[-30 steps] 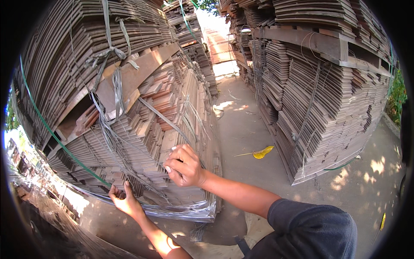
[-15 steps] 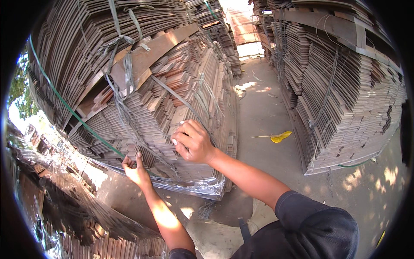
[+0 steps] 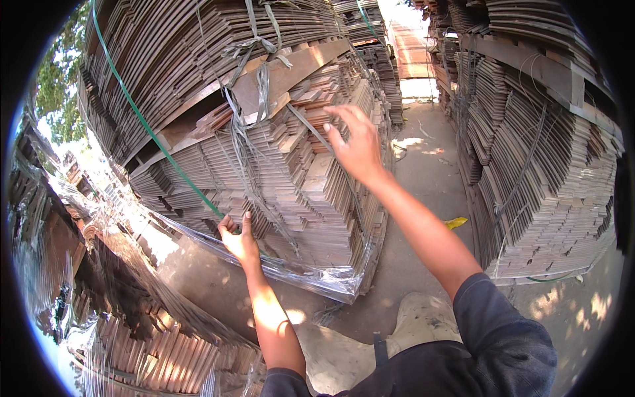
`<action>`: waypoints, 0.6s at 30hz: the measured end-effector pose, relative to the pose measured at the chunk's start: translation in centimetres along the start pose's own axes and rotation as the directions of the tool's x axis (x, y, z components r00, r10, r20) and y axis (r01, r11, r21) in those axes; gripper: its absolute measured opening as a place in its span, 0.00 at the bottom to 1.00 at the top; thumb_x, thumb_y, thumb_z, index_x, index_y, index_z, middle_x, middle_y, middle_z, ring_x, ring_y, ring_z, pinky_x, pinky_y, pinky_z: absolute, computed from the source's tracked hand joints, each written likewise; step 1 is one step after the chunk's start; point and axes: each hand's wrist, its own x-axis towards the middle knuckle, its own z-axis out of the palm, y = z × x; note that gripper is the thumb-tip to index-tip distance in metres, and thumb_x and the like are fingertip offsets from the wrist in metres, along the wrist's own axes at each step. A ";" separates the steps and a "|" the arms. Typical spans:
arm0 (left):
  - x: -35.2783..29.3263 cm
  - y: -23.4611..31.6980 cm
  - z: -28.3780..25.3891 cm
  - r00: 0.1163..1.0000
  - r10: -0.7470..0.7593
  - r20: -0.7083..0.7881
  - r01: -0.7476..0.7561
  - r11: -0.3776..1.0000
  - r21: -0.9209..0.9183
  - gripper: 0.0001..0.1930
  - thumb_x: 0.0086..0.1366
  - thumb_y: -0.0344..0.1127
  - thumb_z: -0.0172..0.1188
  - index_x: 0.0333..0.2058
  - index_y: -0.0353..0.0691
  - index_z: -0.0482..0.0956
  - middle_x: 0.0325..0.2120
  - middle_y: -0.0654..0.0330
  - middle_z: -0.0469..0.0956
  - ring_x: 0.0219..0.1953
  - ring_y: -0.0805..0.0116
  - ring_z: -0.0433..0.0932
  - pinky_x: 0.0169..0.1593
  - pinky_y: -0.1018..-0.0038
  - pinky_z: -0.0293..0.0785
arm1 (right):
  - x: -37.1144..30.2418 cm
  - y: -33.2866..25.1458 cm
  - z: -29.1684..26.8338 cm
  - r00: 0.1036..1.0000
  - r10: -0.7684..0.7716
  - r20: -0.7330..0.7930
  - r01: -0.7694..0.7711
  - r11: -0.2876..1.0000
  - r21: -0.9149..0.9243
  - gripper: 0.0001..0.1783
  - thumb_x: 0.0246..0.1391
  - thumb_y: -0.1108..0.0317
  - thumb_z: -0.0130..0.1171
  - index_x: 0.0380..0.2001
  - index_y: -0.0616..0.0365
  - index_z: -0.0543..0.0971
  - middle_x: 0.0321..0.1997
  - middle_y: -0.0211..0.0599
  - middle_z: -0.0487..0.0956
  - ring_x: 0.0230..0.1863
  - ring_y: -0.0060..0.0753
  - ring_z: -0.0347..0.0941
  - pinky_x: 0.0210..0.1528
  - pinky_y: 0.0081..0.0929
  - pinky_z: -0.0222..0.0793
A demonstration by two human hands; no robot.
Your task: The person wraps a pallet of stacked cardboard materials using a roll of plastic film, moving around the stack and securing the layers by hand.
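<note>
A tall stack of thin wooden boards (image 3: 311,218) stands before me, tied with grey strips (image 3: 241,132). A green strap (image 3: 145,129) runs down its left side to my left hand (image 3: 242,246). The fingers of that hand are curled about the strap low on the stack, with the thumb pointing up. My right hand (image 3: 359,147) is raised in front of the stack's right corner. Its fingers are bent but apart from the thumb, and nothing shows between them. A wider wooden plank (image 3: 291,73) crosses the stack behind it.
Clear plastic film (image 3: 324,281) wraps the stack's base. Another board stack (image 3: 529,178) stands on the right, across a narrow concrete aisle (image 3: 423,192) with a yellow leaf (image 3: 456,223). More film-wrapped boards (image 3: 152,351) lie at the lower left.
My right hand has risen and moved right, its closed fingers spreading apart. The left hand stays at the green strap. The whole view has shifted, so the stacks appear further right.
</note>
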 end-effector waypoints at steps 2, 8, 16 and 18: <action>0.2 -0.4 -0.2 1.000 -0.011 0.003 0.011 1.000 -0.012 0.33 0.57 0.45 0.81 0.54 0.31 0.77 0.46 0.52 0.78 0.48 0.58 0.75 0.57 0.61 0.72 | 3.0 1.6 0.9 0.994 -0.084 0.066 0.088 0.994 -0.064 0.18 0.60 0.65 0.67 0.53 0.57 0.83 0.55 0.45 0.81 0.56 0.52 0.79 0.60 0.42 0.75; -0.1 0.3 0.2 1.000 0.011 0.017 -0.011 1.000 -0.015 0.32 0.57 0.44 0.81 0.53 0.32 0.76 0.46 0.53 0.77 0.48 0.58 0.74 0.57 0.60 0.72 | 7.7 5.2 3.3 0.959 -0.139 0.245 0.186 0.966 -0.180 0.27 0.58 0.53 0.71 0.53 0.61 0.83 0.56 0.50 0.83 0.60 0.54 0.77 0.63 0.45 0.73; -0.1 0.0 0.1 1.000 0.012 0.004 -0.012 1.000 -0.009 0.33 0.56 0.42 0.81 0.55 0.33 0.77 0.48 0.51 0.78 0.50 0.57 0.75 0.59 0.60 0.71 | 9.5 3.4 2.5 0.918 -0.011 0.397 0.157 0.929 -0.336 0.28 0.60 0.45 0.68 0.51 0.57 0.85 0.50 0.51 0.86 0.54 0.55 0.81 0.56 0.51 0.75; -0.3 0.0 0.1 1.000 0.008 -0.003 -0.008 1.000 -0.013 0.34 0.56 0.42 0.81 0.55 0.33 0.77 0.49 0.51 0.78 0.50 0.57 0.75 0.59 0.60 0.71 | 9.1 2.9 2.7 0.926 0.056 0.373 0.098 0.919 -0.382 0.28 0.60 0.45 0.67 0.51 0.56 0.86 0.50 0.52 0.85 0.53 0.55 0.81 0.55 0.50 0.75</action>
